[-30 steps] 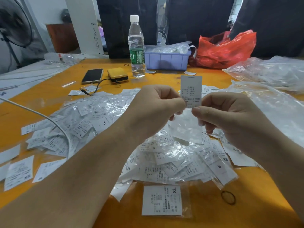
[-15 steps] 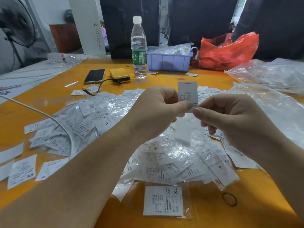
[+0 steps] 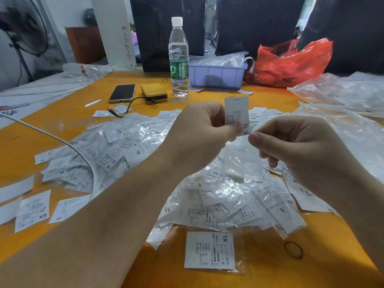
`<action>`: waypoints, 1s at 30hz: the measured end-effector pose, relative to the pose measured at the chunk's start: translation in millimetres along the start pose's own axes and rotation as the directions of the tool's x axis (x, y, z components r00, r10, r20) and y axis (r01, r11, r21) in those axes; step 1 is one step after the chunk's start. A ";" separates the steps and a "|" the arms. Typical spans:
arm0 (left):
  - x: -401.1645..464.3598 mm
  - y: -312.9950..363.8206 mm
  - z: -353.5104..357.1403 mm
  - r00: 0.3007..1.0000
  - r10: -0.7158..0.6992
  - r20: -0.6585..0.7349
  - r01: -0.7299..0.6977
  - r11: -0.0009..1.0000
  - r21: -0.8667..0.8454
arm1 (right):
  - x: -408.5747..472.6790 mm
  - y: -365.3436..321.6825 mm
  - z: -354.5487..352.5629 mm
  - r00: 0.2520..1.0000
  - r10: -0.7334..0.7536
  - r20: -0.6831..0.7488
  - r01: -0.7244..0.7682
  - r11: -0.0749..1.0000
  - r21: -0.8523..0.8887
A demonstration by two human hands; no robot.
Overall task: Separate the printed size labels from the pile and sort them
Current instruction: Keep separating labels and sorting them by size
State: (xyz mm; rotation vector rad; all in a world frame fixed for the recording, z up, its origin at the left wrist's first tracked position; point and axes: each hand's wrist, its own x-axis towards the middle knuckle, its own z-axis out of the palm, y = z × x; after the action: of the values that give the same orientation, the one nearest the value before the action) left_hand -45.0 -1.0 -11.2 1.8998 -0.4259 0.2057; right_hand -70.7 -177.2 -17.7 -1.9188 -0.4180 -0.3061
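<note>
Pinching the XL label [image 3: 236, 113] upright in your left hand [image 3: 199, 138] while your right hand [image 3: 295, 146] pinches the clear sleeve [image 3: 241, 161] hanging under it, you hold both just above the pile [image 3: 207, 196]. That slick sleeve could slip or drag along a second label, and a dropped one would vanish among the pile's look-alikes. Bare table [image 3: 311, 271] lies nearest you beside the lone XL slip [image 3: 209, 250], so sort there; the bottle [image 3: 179, 57] and phone [image 3: 122, 92] crowd the far side.

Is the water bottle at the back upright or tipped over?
Upright. The water bottle stands on its base on the orange table, white cap on top, beside the purple bin.
</note>
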 end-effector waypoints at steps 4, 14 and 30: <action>0.2 -0.2 0.2 1.000 -0.005 -0.008 0.005 1.000 -0.014 | 1.5 1.6 0.1 1.000 0.006 0.001 -0.006 1.000 -0.005; -0.6 1.2 -2.9 1.000 -0.011 0.019 0.012 1.000 -0.028 | 2.7 5.0 0.8 0.970 0.158 0.184 -0.187 0.971 0.151; 0.6 1.7 -2.8 0.985 -0.119 0.128 0.137 0.979 -0.148 | 4.0 4.2 0.0 0.979 0.142 0.148 -0.171 0.963 0.208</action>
State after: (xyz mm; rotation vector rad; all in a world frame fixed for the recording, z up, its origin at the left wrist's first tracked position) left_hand -45.0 0.9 -8.5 1.7825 -0.3860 -0.0261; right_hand -65.2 -178.1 -19.6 -1.7470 -0.3680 -0.0262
